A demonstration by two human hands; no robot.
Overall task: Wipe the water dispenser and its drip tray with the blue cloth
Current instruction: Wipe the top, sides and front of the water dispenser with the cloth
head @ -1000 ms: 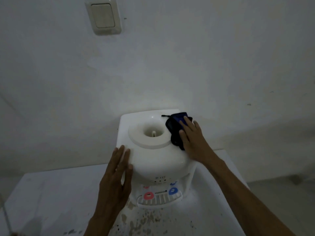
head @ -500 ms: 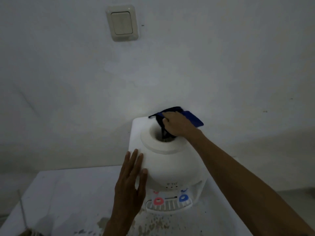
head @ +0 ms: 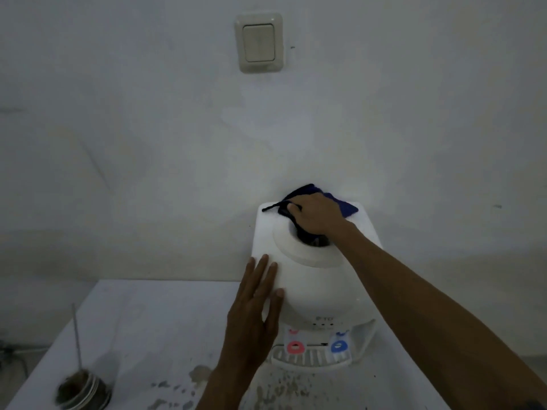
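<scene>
Right hand [head: 318, 216], grip clamped on blue cloth [head: 343, 204], has shifted into the top well of the water dispenser [head: 313, 291]. Drip tray [head: 310, 358] lies low at the front, nearer the flat, straight-fingered left hand [head: 254, 315].

The right grip [head: 318, 216] covers most of the blue cloth [head: 344, 206] and the well atop the water dispenser [head: 316, 291]; its fingertips are hidden there. The left forearm [head: 219, 389] runs off the frame at 6 o'clock, the right forearm [head: 444, 306] at 4. At 7 o'clock a blurred jar [head: 83, 392] is cropped, contents unclear. The dispenser's front lettering [head: 324, 318] is unreadable.
</scene>
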